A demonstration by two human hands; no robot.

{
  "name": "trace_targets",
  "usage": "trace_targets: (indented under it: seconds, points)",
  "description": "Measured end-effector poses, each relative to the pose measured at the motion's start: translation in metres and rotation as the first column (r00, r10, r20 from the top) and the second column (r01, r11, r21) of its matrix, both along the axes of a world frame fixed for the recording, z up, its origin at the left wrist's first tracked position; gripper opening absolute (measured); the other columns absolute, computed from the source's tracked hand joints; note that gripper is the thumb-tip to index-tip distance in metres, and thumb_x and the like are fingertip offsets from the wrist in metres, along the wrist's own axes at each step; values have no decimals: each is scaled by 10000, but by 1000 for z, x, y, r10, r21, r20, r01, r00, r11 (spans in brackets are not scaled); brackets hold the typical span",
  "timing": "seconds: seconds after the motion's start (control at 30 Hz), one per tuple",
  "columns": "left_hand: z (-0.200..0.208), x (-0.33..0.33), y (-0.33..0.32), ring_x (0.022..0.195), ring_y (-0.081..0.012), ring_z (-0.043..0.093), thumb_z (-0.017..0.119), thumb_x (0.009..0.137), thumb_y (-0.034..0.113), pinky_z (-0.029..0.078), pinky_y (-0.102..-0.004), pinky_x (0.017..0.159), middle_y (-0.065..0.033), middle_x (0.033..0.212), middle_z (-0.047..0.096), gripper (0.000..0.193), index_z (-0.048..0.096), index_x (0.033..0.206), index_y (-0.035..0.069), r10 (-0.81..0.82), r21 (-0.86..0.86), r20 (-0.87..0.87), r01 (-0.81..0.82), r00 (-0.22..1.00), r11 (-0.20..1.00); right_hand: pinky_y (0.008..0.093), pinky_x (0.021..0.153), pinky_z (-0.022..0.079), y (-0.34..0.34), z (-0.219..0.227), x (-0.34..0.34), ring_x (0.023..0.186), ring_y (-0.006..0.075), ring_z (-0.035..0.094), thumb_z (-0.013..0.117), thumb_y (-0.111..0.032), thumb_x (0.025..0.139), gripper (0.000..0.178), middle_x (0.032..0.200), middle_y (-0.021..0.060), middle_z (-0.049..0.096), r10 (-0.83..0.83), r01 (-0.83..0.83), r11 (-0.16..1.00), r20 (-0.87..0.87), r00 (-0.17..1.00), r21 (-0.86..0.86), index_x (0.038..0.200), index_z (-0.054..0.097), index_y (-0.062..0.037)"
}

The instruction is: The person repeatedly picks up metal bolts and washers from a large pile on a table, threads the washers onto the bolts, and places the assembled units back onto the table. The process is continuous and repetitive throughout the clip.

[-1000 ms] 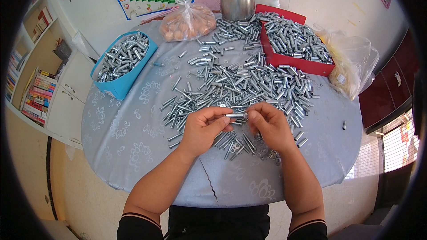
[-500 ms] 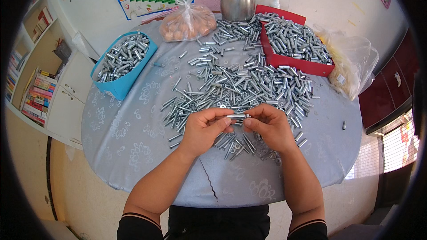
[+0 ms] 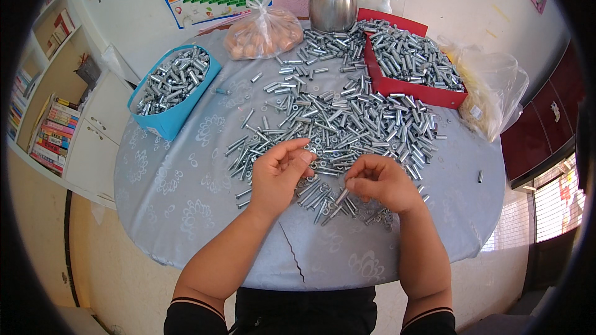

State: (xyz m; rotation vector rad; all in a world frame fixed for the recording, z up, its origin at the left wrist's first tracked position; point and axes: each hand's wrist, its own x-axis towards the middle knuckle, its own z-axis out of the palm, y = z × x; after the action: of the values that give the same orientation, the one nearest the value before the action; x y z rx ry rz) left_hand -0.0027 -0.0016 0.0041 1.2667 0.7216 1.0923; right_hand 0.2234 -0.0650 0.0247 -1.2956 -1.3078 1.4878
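Observation:
Over the near edge of a big heap of metal bolts, sleeves, nuts and washers [image 3: 347, 118], my two hands are apart. My right hand [image 3: 388, 186] pinches one end of a shiny bolt [image 3: 336, 205] that slants down to the left, its lower end among the loose bolts on the table. To its left, my left hand [image 3: 279, 174] has its fingers curled and the thumb near the index finger. Small washers lie right by those fingertips; whether the hand holds anything small cannot be made out. Loose bolts [image 3: 315, 197] lie between the hands.
A blue box [image 3: 180, 121] of assembled anchor bolts stands left, a red box [image 3: 416, 91] of metal sleeves at back right. Behind are a tied bag [image 3: 264, 31] of round brownish items, a steel pot [image 3: 333, 3] and a clear bag [image 3: 496, 93]. A grey cloth [image 3: 186, 236] covers the round table.
Both hands were together on one metal sleeve piece; now they have parted. My right hand has dropped lower and holds a slanting bolt. My left hand has shifted slightly left.

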Motion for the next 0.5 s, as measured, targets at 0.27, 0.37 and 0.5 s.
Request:
trace_targets:
  seconds: [0.27,0.37,0.5]
  points:
    - [3,0,-2,681,-121,652,610,957,139,541,-234,639,-112,917,708,232,664,1111,-25,-248,-122,-138,232,959,965,252,672,529,1,-1,-13,717,115,640,634,-38,919,157,828,60,675,-219,257,958,-255,942,126,1068,615,9]
    - [4,1,-1,705,-128,666,611,949,98,555,-241,660,-113,920,708,215,660,1117,-29,-234,-148,-69,222,970,964,255,676,535,2,-3,-17,721,121,646,633,-50,929,145,820,64,674,-230,280,949,-286,930,147,1059,615,13]
    - [3,2,0,785,-142,681,624,928,44,577,-263,733,-115,942,705,198,659,1106,-35,-180,-120,-18,177,983,977,255,663,541,2,-7,-13,715,126,651,632,-67,936,117,804,61,670,-190,223,956,-177,966,190,1020,622,14]
